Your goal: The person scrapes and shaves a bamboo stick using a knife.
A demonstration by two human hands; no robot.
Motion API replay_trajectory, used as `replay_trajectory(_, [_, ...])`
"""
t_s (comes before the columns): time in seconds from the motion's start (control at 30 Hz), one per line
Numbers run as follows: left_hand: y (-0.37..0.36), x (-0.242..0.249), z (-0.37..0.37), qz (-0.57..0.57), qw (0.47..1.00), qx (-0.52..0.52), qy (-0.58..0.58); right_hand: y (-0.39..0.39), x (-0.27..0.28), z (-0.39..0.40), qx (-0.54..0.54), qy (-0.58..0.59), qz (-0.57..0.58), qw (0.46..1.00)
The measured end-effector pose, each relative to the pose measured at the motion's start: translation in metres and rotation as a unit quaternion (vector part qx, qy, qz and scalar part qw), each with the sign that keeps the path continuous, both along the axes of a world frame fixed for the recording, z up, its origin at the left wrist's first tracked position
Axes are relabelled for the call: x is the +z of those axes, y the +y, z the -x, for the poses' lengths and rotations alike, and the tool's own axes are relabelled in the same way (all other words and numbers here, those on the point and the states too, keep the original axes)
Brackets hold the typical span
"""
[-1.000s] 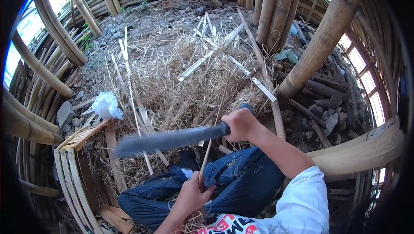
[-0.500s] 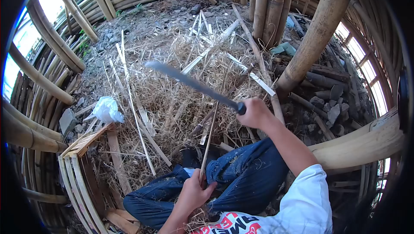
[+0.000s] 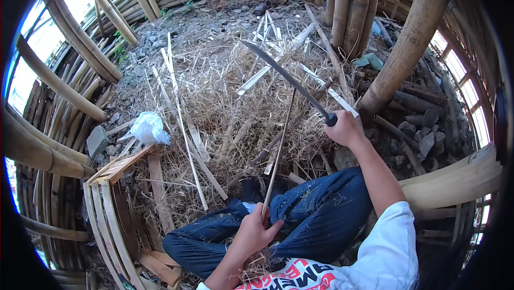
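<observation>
My right hand (image 3: 345, 128) is wrapped round the black handle of a machete (image 3: 289, 78), whose long dark blade slants up and to the left over the shavings. In my left hand (image 3: 254, 232), held low over my lap, is the near end of a thin bamboo strip (image 3: 279, 156). The strip rises away from me, and its far tip overlaps the blade's middle in this view. Under both hands are my crossed legs in blue trousers (image 3: 316, 210), speckled with bits of fibre.
Curly bamboo shavings (image 3: 225, 113) cover the ground ahead, with loose pale strips (image 3: 182, 124) among them. At left stand a slatted wooden crate (image 3: 104, 220) and a white plastic bag (image 3: 150, 128). A thick bamboo post (image 3: 407, 44) leans at right, near rubble (image 3: 428, 143).
The machete has moved slightly right and its tip has swung upward. The bamboo strip tilts further right with my left hand. The whole view has shifted a little to the right.
</observation>
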State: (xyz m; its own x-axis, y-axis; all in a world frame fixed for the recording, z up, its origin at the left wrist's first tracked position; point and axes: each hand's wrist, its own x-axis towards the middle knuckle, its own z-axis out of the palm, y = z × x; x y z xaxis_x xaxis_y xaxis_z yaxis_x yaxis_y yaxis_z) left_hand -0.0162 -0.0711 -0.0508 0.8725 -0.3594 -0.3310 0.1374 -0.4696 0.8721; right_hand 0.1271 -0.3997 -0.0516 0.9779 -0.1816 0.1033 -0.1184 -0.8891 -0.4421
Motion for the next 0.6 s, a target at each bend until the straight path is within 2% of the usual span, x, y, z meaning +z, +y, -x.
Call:
replay_trajectory(0.13, [0.003,0.002,0.001,0.001,1.000,-0.004,0.006,0.004,0.015,0.001,0.017,-0.019,-0.010,1.000])
replay_trajectory(0.27, [0.018,-0.016,-0.001,0.031,0.999,0.005,-0.010,0.024,0.018,-0.001,0.045,-0.005,0.016,0.999])
replay_trajectory(0.33, [0.023,-0.018,-0.006,0.147,0.987,0.004,0.068,0.031,0.017,0.002,0.124,-0.006,0.063,0.990])
replay_trajectory(0.4, [0.025,-0.022,-0.008,0.166,0.981,-0.001,0.102,0.041,0.016,0.007,0.151,0.002,0.077,0.985])
replay_trajectory(0.47, [0.026,-0.028,-0.010,0.186,0.973,-0.011,0.135,0.058,0.023,0.014,0.264,0.047,0.133,0.954])
replay_trajectory(0.53, [0.027,-0.035,-0.010,0.292,0.931,-0.014,0.218,0.069,0.019,0.017,0.299,0.051,0.137,0.943])
replay_trajectory(0.6, [0.026,-0.037,-0.009,0.291,0.931,-0.024,0.217,0.071,0.016,0.016,0.338,0.055,0.138,0.929])
